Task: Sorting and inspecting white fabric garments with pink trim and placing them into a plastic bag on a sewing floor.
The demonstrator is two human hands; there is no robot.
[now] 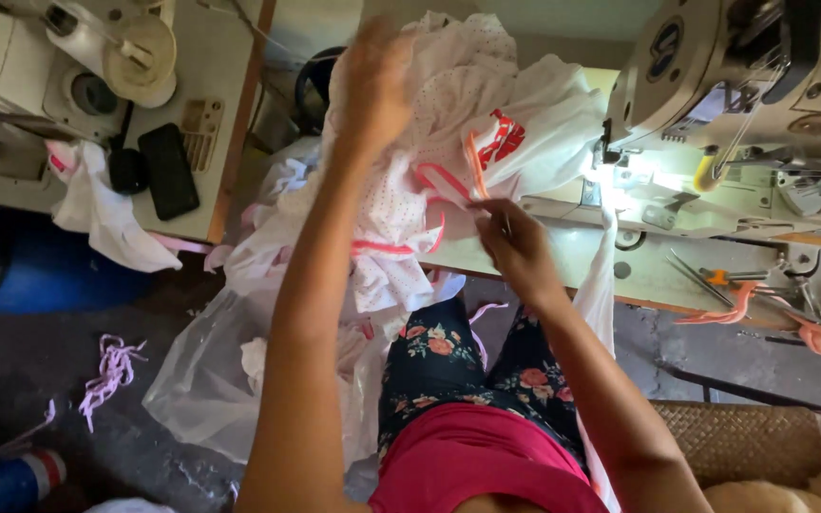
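White cotton cloth with small pink dots, a little garment [401, 204], hangs between the two hands in front of the sewing machine [753, 104]. The left hand [372, 81] is raised high and blurred, so I cannot tell exactly how its fingers stand, but it seems to grip the upper part of the garment. The right hand [515, 247] is lower, near the edge of the sewing table [620, 275]; its fingers are narrow, pinching the pink trim [448, 180] at the border of the cloth.

To handle this well, I think the left hand should keep the cloth lifted and lightly stretched, so the folds fall open and the trimmed edge can be followed with the right fingertips. The pinch should stay close to the edge, not deep in the fabric, or the thin trim may twist.

The garment's long axis goes roughly up and down in the picture, from the raised left hand toward the lap, a little tilted. Its trimmed edge points to the right, toward the lit needle area of the machine. A clear plastic bag [211, 380] with more cloth lies at the person's left on the floor.
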